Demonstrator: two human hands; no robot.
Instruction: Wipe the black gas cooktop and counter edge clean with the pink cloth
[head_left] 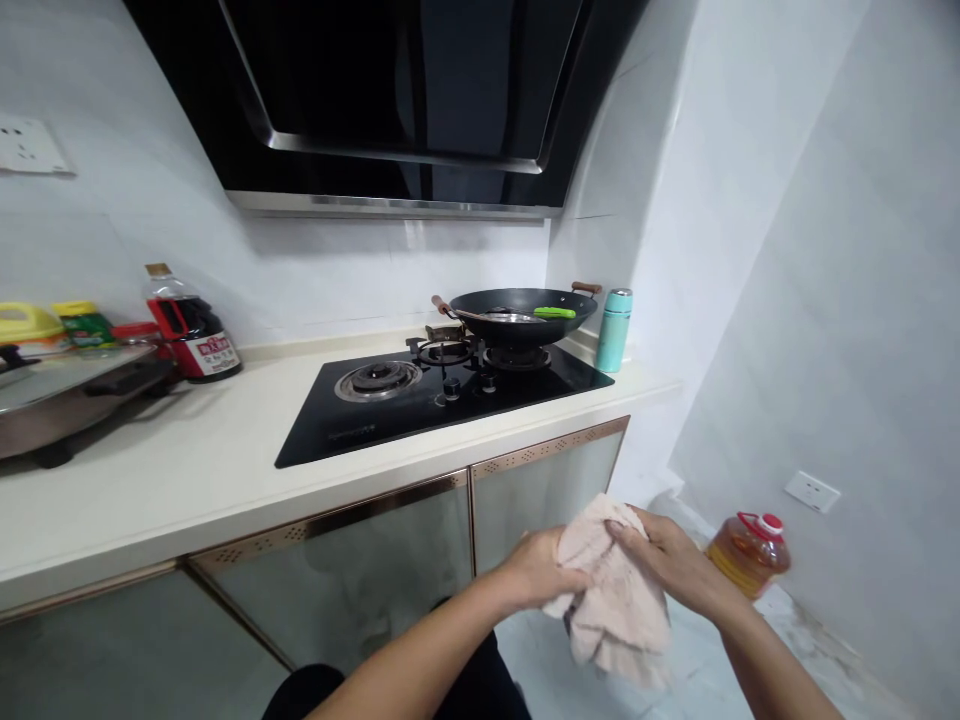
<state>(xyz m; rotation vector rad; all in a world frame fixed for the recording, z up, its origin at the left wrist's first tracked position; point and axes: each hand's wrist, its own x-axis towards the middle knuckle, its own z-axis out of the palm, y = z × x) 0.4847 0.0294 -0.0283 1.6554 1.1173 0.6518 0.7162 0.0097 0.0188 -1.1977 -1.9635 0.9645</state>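
Observation:
A pale pink cloth (615,600) hangs bunched between my two hands, in front of the cabinet doors and above the floor. My left hand (544,570) grips its left side, thumb lying over the fabric. On the upper right, my right hand (656,550) pinches the cloth with the thumb on top. Some fingers of both hands are hidden behind the folds. The lower end of the cloth droops loosely and is slightly blurred. Beyond my hands lies the black gas stove (390,410), set into the counter, with a wok (517,310) on its right rear burner.
A light green bottle (614,330) stands right of the stove. Left on the counter (225,440) are a soy sauce bottle (196,330) and an electric pan (75,400). The range hood (420,100) overhangs the stove. An oil jug (750,555) stands low by the right wall.

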